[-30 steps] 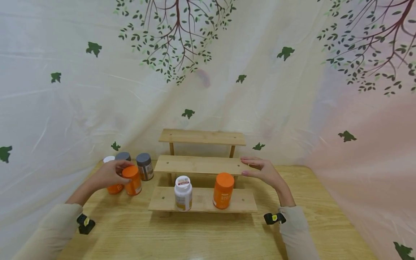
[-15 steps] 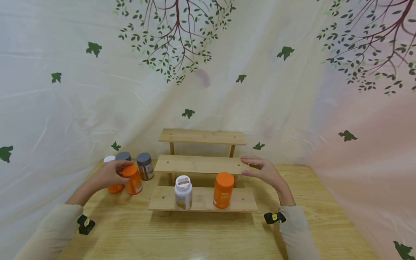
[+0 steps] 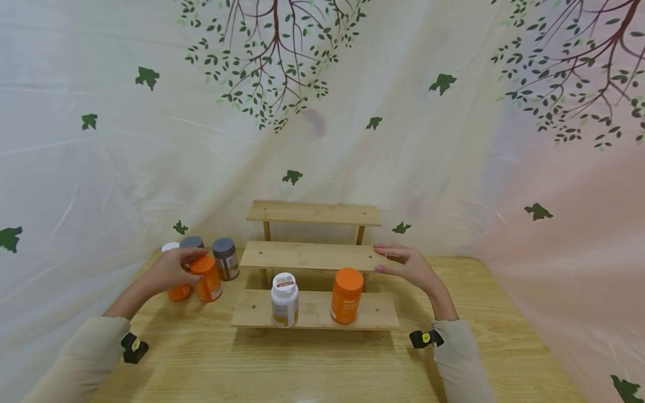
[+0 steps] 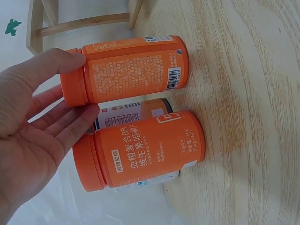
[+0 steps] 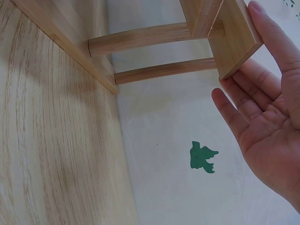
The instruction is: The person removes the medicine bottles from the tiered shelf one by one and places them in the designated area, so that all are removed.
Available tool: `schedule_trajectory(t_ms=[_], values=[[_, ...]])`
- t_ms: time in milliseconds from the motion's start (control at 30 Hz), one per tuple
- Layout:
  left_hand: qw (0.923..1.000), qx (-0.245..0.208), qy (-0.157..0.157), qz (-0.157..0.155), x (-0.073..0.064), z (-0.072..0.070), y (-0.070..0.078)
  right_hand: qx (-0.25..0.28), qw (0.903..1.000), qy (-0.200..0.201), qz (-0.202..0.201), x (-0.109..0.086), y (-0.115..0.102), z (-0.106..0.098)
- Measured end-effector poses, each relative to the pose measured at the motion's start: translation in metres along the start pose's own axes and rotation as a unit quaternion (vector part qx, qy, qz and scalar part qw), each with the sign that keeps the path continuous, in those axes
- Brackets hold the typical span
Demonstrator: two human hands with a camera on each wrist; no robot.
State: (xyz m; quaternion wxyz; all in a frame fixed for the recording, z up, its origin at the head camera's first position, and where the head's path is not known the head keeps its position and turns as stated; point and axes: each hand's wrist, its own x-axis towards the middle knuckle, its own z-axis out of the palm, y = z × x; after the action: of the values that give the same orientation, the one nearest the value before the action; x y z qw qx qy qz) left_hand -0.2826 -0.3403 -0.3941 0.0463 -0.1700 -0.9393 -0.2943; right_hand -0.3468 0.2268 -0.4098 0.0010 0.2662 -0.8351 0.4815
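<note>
My left hand (image 3: 172,271) pinches an orange supplement bottle (image 3: 208,284) by its cap, thumb on one side and fingers on the other. In the left wrist view that bottle (image 4: 136,70) stands upright on the table, close beside a second orange bottle (image 4: 152,150). My right hand (image 3: 410,267) holds the right end of the middle tier of a three-tier wooden display stand (image 3: 307,256), thumb at the front edge and fingers toward the back. On the lowest tier stand a white bottle (image 3: 284,301) with a label on its lid and another orange bottle (image 3: 346,296).
Left of the stand, a grey-lidded jar (image 3: 225,259) is near the held bottle. Another grey-lidded jar (image 3: 192,242) and a white-capped bottle (image 3: 169,246) are partly hidden behind the left hand. A leaf-printed curtain (image 3: 322,151) hangs behind the wooden table (image 3: 322,364).
</note>
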Motion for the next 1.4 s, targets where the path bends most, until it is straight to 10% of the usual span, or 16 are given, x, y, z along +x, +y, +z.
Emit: schedule_trajectory(t_ms=[900,1400], values=[[0.9998,-0.021,0.004,-0.003,0.009,-0.006,0.007,-0.009,0.9999,0.006,0.001,0.001,0.004,0.000],[0.9993,-0.032,0.012,0.012,0.014,-0.023,0.053,0.002,1.0000,0.000,0.000,0.001,0.002,0.001]])
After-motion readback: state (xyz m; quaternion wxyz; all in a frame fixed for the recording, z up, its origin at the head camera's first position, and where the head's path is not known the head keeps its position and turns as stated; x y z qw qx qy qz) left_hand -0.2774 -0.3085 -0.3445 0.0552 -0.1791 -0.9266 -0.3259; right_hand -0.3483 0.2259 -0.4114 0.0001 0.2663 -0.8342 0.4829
